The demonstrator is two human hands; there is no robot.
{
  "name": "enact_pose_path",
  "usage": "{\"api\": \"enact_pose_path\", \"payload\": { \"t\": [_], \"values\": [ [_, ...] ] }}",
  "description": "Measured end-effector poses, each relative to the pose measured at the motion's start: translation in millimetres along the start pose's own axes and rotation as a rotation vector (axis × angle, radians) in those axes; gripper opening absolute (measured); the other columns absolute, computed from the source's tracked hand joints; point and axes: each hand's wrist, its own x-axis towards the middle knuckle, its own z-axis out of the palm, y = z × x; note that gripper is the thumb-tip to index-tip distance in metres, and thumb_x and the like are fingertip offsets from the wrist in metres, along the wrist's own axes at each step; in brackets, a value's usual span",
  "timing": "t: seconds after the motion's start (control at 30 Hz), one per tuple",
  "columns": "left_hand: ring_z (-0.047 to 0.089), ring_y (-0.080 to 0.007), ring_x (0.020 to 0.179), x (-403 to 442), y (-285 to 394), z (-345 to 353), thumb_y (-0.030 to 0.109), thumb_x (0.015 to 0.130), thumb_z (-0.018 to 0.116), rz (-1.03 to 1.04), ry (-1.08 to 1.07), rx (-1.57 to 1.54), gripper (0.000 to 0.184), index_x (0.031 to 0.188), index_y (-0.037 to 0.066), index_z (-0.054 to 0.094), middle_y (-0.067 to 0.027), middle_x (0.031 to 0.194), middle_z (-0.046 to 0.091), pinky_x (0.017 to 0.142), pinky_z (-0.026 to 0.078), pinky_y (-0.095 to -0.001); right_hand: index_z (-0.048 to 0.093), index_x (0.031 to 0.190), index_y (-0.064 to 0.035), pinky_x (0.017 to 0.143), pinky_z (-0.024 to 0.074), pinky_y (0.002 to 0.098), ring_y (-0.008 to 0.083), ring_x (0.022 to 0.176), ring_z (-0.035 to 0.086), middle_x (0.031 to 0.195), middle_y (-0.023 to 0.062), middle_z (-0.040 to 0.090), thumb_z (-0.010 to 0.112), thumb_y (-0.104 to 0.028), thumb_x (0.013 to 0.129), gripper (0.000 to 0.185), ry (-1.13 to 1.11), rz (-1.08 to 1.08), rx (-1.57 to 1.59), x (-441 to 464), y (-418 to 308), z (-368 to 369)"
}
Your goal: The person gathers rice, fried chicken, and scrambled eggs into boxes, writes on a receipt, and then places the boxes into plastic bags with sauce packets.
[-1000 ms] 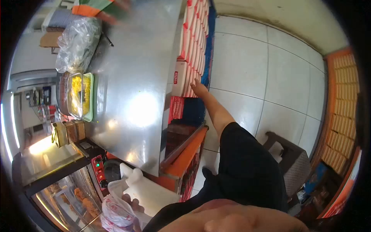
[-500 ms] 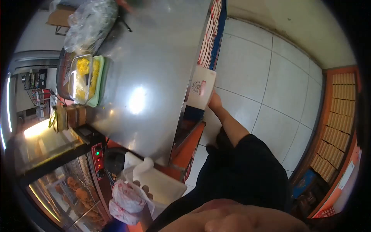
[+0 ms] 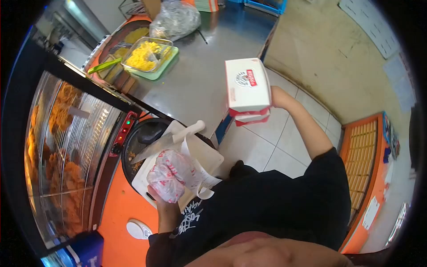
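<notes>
At one o'clock, the right hand [image 3: 279,97] pinches red-and-white cardboard boxes [image 3: 247,89] by one side, fingertips hidden; at seven, the left hand [image 3: 163,200] cups a paper-wrapped bundle [image 3: 169,175]. Best to hold the boxes level, squeezing the bundle lightly.

Left of centre, the left hand [image 3: 158,196] grips a paper-wrapped bundle [image 3: 168,178] with red print, a curling white paper strip [image 3: 200,178] beside it. Behind these lie a white cutting board [image 3: 212,155] and a white-handled knife [image 3: 192,130]. Right of centre, the right hand [image 3: 279,97] holds white-and-red boxes [image 3: 249,84] at the edge of a metal counter [image 3: 195,80]. Toward the upper left, a clear container [image 3: 147,55] of yellow food sits on a green tray [image 3: 168,63]. A lit display case [image 3: 66,164] of fried food fills the left side.
</notes>
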Motion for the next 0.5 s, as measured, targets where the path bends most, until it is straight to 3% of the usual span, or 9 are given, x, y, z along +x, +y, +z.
{"api": "enact_pose_path", "payload": {
  "t": [0.03, 0.1, 0.17, 0.27, 0.33, 0.37, 0.43, 0.47, 0.5],
  "values": [
    [0.031, -0.0255, 0.118, -1.7, 3.6, 10.3, 0.060, 0.069, 0.048, -0.010, 0.038, 0.089, 0.082, 0.127, 0.007, 0.025, -0.0098, 0.129, 0.030, 0.097, 0.025, -0.0417, 0.059, 0.090, -0.0039, 0.070, 0.0452, 0.0365, 0.0308, 0.079, 0.058, 0.086, 0.0174, 0.060, 0.061, -0.024, 0.066, 0.032, -0.069, -0.001, -0.081, 15.2, -11.6, -5.5],
    [0.029, -0.0254, 0.119, -1.5, 7.7, 20.4, 0.059, 0.069, 0.049, -0.007, 0.059, 0.100, 0.084, 0.129, 0.007, 0.022, -0.0103, 0.130, 0.029, 0.098, 0.023, -0.0413, 0.061, 0.076, 0.0022, 0.047, 0.0473, 0.0337, 0.0239, 0.051, 0.060, 0.064, 0.0207, 0.059, 0.053, -0.013, 0.067, 0.019, -0.189, -0.154, -0.488, 75.9, -2.3, 17.4],
    [0.028, -0.0250, 0.120, 3.5, 6.3, 29.1, 0.058, 0.069, 0.050, 0.026, -0.037, 0.184, 0.083, 0.128, 0.006, 0.023, -0.0104, 0.130, 0.029, 0.099, 0.022, -0.0415, 0.058, 0.064, 0.0046, 0.045, 0.0475, 0.0358, 0.0257, 0.045, 0.058, 0.054, 0.0179, 0.057, 0.046, -0.013, 0.069, 0.021, 0.098, 0.010, -0.195, 113.9, -4.8, 40.8],
    [0.028, -0.0260, 0.120, -3.2, -6.8, 13.6, 0.057, 0.069, 0.052, 0.107, 0.060, 0.164, 0.084, 0.128, 0.005, 0.023, -0.0110, 0.130, 0.029, 0.098, 0.023, -0.0422, 0.058, 0.069, 0.0060, 0.044, 0.0473, 0.0364, 0.0270, 0.045, 0.058, 0.055, 0.0190, 0.057, 0.045, -0.016, 0.071, 0.025, 0.091, 0.006, -0.004, 138.3, 9.2, 39.9],
    [0.028, -0.0262, 0.120, 12.2, -12.7, 35.3, 0.057, 0.069, 0.052, 0.141, 0.136, 0.149, 0.083, 0.127, 0.005, 0.024, -0.0113, 0.130, 0.030, 0.097, 0.024, -0.0418, 0.058, 0.085, 0.0026, 0.052, 0.0480, 0.0382, 0.0274, 0.055, 0.060, 0.063, 0.0198, 0.059, 0.045, -0.017, 0.073, 0.027, 0.019, 0.262, 0.110, 102.1, -18.6, -2.2],
    [0.029, -0.0263, 0.120, 23.7, -19.5, 49.7, 0.058, 0.069, 0.051, 0.165, 0.195, 0.123, 0.083, 0.127, 0.004, 0.025, -0.0116, 0.129, 0.030, 0.096, 0.025, -0.0414, 0.058, 0.085, 0.0026, 0.052, 0.0480, 0.0382, 0.0274, 0.055, 0.060, 0.063, 0.0198, 0.059, 0.045, -0.017, 0.073, 0.027, 0.000, 0.241, 0.107, 101.9, -12.2, -14.6],
    [0.029, -0.0263, 0.119, 45.0, -33.1, 59.2, 0.058, 0.070, 0.049, 0.231, 0.253, 0.189, 0.079, 0.126, 0.007, 0.029, -0.0106, 0.129, 0.031, 0.095, 0.026, -0.0415, 0.057, 0.099, -0.0069, 0.068, 0.0461, 0.0376, 0.0257, 0.082, 0.059, 0.090, 0.0197, 0.059, 0.048, -0.018, 0.071, 0.031, 0.194, -0.223, -0.101, 116.6, 13.6, -39.2],
    [0.029, -0.0267, 0.120, 54.8, -42.1, 60.9, 0.059, 0.068, 0.050, 0.264, 0.320, 0.093, 0.081, 0.126, 0.007, 0.028, -0.0105, 0.129, 0.032, 0.097, 0.023, -0.0427, 0.057, 0.099, -0.0069, 0.068, 0.0461, 0.0376, 0.0257, 0.082, 0.059, 0.090, 0.0197, 0.059, 0.048, -0.018, 0.071, 0.031, 0.174, -0.263, -0.111, 138.0, 25.1, -47.3],
    [0.029, -0.0271, 0.120, 67.7, -54.4, 73.4, 0.061, 0.066, 0.050, 0.302, 0.383, 0.001, 0.084, 0.127, 0.007, 0.028, -0.0103, 0.129, 0.033, 0.100, 0.020, -0.0440, 0.056, 0.103, -0.0116, 0.076, 0.0419, 0.0390, 0.0267, 0.096, 0.050, 0.105, 0.0180, 0.051, 0.050, -0.018, 0.069, 0.035, 0.059, -0.537, -0.236, 160.7, 38.5, -52.7]
  ]
}}
